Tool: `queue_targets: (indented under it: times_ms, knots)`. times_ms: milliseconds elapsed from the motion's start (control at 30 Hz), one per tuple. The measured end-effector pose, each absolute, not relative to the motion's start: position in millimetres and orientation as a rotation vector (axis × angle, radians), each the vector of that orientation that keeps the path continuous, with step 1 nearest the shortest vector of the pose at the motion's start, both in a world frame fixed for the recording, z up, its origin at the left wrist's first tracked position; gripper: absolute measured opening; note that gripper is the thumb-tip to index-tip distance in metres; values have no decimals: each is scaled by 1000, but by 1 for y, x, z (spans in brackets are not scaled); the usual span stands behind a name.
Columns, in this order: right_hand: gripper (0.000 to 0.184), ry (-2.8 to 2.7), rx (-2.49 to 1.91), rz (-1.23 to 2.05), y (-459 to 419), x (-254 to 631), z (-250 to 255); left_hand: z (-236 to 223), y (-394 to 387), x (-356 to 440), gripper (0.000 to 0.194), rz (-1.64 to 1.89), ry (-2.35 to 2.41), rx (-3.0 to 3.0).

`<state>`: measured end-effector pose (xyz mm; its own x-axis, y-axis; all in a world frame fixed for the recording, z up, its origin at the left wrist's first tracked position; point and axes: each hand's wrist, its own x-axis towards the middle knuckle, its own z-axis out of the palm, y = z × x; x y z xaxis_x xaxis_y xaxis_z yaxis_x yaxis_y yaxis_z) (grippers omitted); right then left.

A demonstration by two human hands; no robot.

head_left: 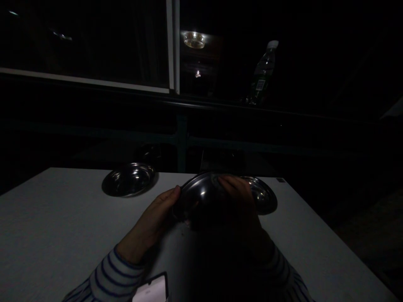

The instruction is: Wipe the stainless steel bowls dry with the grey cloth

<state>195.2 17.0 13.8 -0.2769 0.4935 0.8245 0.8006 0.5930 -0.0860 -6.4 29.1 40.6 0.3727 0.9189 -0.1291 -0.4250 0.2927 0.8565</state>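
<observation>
Above the middle of the white table, a shiny metal bowl [201, 199] is tilted with its outer side facing me. My left hand [157, 214] grips the rim on the left, thumb on top. Across the upper right side lies my right hand [241, 197], its fingers bent onto the metal; much of it is in deep shadow. Partly behind that hand, a second metal bowl [266, 199] rests on the table. A third metal bowl [129, 180] sits near the far edge at the left.
The white table [75, 226] reaches toward a dark window with a pale frame [174, 46]. A phone with a lit screen [153, 289] lies at the near edge. Beyond the table, a plastic bottle [262, 73] stands by the window. A small dark patch [280, 180] marks the far right corner.
</observation>
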Motion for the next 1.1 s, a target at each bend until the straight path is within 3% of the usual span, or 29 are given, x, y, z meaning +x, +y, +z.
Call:
queue_targets:
  times_ms: [267,500,867,1100]
  knots:
    - [32,-1927,-1039,-488,14,187,13,53,27,-6,12,966,746,902]
    - [42,-2001,-996,-508,12,175,7,38,30,-2,21,1027,778,833]
    - [37,-2013,-1031,-513,15,175,3,32,30,-4,17,921,775,866]
    - [39,-2010,-971,-572,17,173,4,37,24,1,16,1106,847,757]
